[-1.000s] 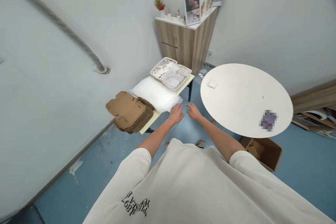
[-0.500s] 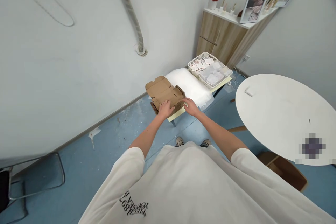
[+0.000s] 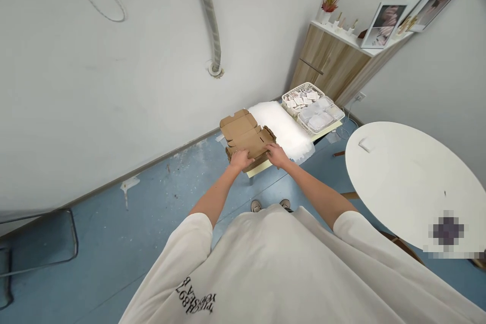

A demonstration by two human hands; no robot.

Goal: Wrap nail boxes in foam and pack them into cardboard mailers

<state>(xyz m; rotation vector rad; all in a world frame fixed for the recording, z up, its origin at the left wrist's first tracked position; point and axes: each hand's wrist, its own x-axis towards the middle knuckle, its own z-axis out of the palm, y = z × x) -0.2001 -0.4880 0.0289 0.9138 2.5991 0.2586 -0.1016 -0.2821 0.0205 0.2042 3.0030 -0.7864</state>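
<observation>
Cardboard stack (image 3: pixel 245 134): flat brown blanks on one end of the low table (image 3: pixel 259 168)
Left hand (image 3: pixel 240 160): on the stack's near edge, fingers slightly spread; cannot tell whether they grip
Right hand (image 3: pixel 277 155): at its right corner, fingers bent, grip unclear
White sheeting (image 3: pixel 275 124): beside the stack
Basket (image 3: pixel 290 110): far end, holding packets
Round table (image 3: pixel 398 177): white, off right
Floor (image 3: pixel 152 223): blue, scuffed along the pale wall (image 3: pixel 144 76)

The head camera looks down toward the cardboard (image 3: pixel 248 139)
</observation>
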